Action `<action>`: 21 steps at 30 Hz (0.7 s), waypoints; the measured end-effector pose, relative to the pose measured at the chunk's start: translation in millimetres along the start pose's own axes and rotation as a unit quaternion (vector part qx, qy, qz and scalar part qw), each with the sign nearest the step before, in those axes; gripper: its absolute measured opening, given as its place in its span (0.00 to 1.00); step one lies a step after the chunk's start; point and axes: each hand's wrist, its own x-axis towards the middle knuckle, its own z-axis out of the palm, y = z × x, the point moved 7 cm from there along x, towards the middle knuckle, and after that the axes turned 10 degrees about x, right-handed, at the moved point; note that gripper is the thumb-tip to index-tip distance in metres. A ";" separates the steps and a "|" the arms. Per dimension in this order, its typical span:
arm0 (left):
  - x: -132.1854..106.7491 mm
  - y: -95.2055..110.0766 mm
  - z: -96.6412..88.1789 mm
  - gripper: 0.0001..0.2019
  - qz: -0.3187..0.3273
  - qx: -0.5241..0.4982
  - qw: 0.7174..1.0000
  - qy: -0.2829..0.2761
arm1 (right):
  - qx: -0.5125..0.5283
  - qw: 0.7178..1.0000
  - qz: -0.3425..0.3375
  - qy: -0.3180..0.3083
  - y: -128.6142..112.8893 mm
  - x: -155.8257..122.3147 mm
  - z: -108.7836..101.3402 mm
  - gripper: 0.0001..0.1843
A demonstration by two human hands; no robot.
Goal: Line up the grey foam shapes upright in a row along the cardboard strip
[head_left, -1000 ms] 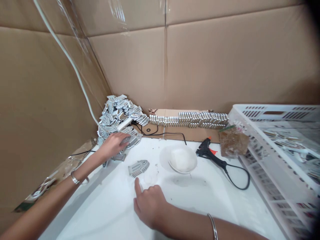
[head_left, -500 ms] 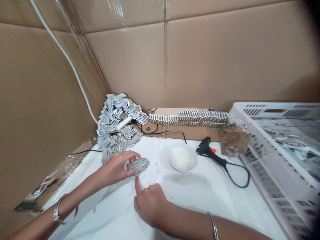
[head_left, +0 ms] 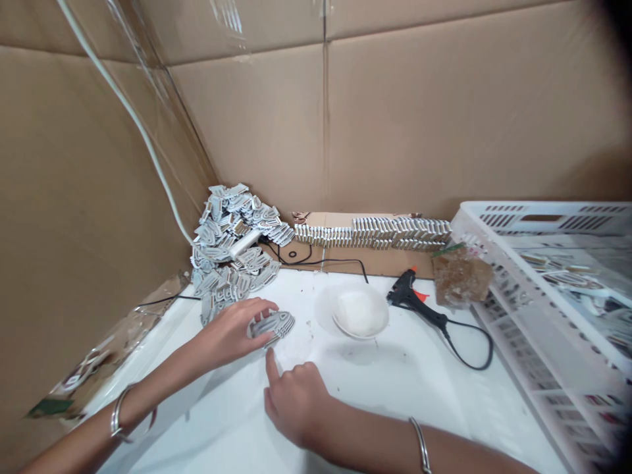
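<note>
My left hand (head_left: 249,326) curves around the left end of a short stack of grey, fish-shaped flat cutouts (head_left: 280,325), its thumb at the near side and its fingers at the far side. The stack lies on the white table. Just below it is my right hand (head_left: 299,398), index finger stretched toward the stack's near edge, thumb apart and the other fingers curled. Nothing shows in the right hand. Behind my left hand rises a big heap of similar cutouts (head_left: 232,243).
A white bowl (head_left: 363,313) stands right of the stack, with a black glue gun (head_left: 417,303) and its looped cord beyond. Further right are a brown plastic-wrapped packet (head_left: 461,276) and a white plastic crate (head_left: 513,349). Rows of pieces (head_left: 375,234) line the cardboard wall.
</note>
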 end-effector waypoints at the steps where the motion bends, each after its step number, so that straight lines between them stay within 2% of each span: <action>1: 0.6 -1.6 -1.3 0.21 -0.004 -0.004 1.000 -0.003 | 0.001 1.000 -0.001 -0.003 -0.2 0.0 -0.5 0.37; 4: 9.0 -18.8 -8.5 0.24 -0.041 -0.018 0.999 0.017 | -0.011 1.000 -0.003 0.001 -0.3 0.5 -0.5 0.38; 7: 26.6 -52.2 -13.9 0.24 -0.104 -0.002 0.992 0.072 | -0.017 1.000 -0.002 0.012 -0.1 1.6 1.4 0.37; 10: 48.4 -80.8 -6.9 0.26 -0.125 0.067 0.985 0.093 | -0.007 1.000 0.000 0.017 0.1 1.8 3.4 0.37; 13: 66.8 -98.0 7.8 0.26 -0.132 0.090 0.984 0.071 | -0.010 1.000 0.004 0.021 0.7 1.0 3.2 0.38; 17: 81.4 -103.2 16.2 0.23 -0.125 0.117 0.984 0.049 | -0.015 1.000 0.009 0.003 1.2 0.8 4.4 0.37; 21: 88.8 -88.8 12.2 0.21 -0.024 0.111 0.993 0.044 | -0.014 1.000 0.006 0.001 1.3 2.2 5.9 0.37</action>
